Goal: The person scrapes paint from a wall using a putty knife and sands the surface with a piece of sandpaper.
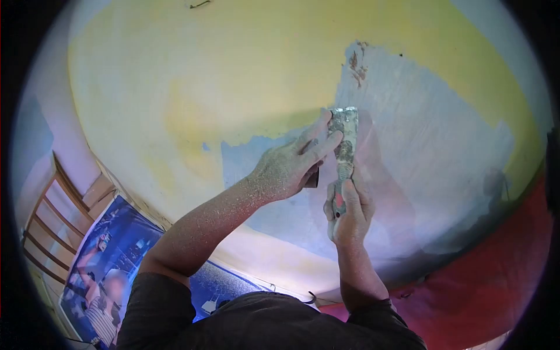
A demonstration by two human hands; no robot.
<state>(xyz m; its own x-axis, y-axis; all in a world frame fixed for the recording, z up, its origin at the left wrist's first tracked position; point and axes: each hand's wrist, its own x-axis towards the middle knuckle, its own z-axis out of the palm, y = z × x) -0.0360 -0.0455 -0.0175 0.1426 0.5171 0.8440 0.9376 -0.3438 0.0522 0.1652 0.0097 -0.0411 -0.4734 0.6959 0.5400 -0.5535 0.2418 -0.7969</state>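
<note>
My right hand [353, 213] is wrapped around the handle of a putty knife [345, 137], whose wide blade points up against the wall. Dried filler crusts the blade. Fingertips of my left hand [286, 166] rest on the blade's left side. Tucked under that palm is a small dark object with a brownish end [313, 177]; the fingers hide most of it, so its kind cannot be told. Pale dust covers both hands and the left forearm. Around the blade, the wall [431, 128] shows a bare grey-white patch.
Yellow paint [233, 76] borders the bare patch, with a brown damaged spot [357, 69] above the blade. A wooden rack [55, 221] stands at left beside a blue printed sheet [111, 251] showing a person. Red sheeting [478, 286] spreads at lower right.
</note>
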